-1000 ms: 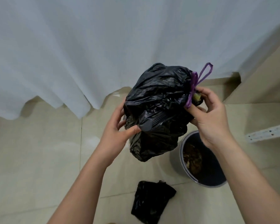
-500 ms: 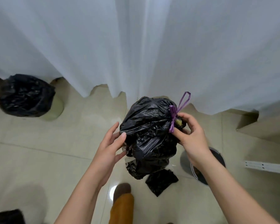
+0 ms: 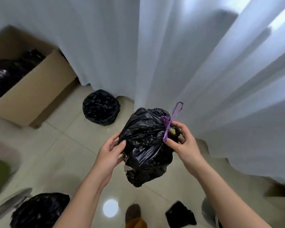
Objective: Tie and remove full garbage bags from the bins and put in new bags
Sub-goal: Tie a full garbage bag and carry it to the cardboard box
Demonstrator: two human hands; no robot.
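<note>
I hold a full black garbage bag (image 3: 146, 145) in the air at the centre of the head view. A purple drawstring (image 3: 169, 120) closes its neck, with a loop sticking up. My right hand (image 3: 183, 142) grips the bag at the tied neck. My left hand (image 3: 110, 152) presses against the bag's left side. A folded black bag (image 3: 179, 214) lies on the floor at the lower right, next to the grey bin's rim (image 3: 209, 213) at the frame's bottom edge.
A bin lined with a black bag (image 3: 100, 107) stands by the white curtain (image 3: 171, 55). A cardboard box (image 3: 34, 89) holding tied black bags sits at the left. Another black-bagged bin (image 3: 39, 209) is at the lower left. My shoe (image 3: 132, 211) shows below.
The view has swung left: the grey bin slid to the bottom right edge, and the cardboard box and two bagged bins came into sight. Both hands still hold the tied bag.
</note>
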